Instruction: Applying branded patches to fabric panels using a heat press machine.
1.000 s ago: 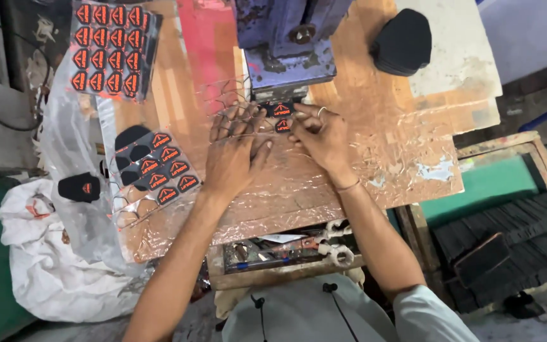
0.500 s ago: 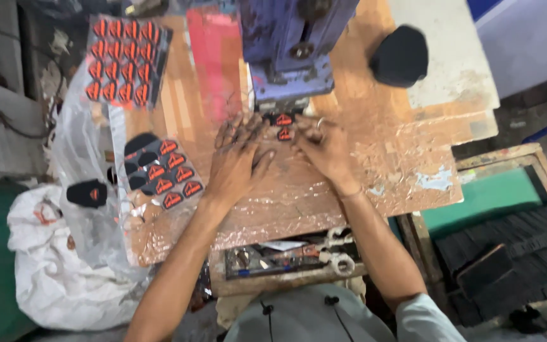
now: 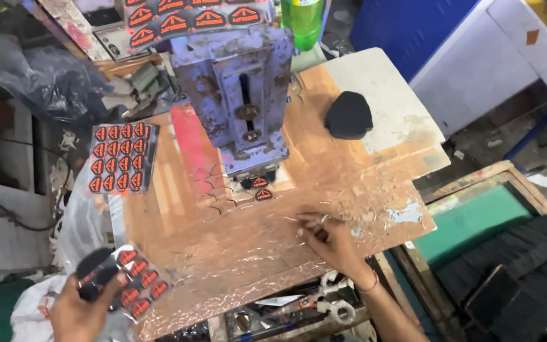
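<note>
fingers [image 3: 116,283] of the left hand [image 3: 80,310] are gripping a clear sheet of black-and-orange triangular patches [image 3: 131,285], best kept flat, while the right hand [image 3: 330,237], fingers curled closed, is resting on the foil-covered wooden counter [image 3: 235,247].

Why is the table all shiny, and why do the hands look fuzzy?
Head view: daylight glints off the crinkled plastic film on the table, giving pale glare patches; the right hand and left hand are slightly motion-blurred; the press looks sharper; the edges bend a little from the wide lens.

A worn wooden workbench [image 3: 375,190] was flanked by a blue cabinet [image 3: 406,31], with a littered grey floor [image 3: 539,158] seen beyond.
</note>
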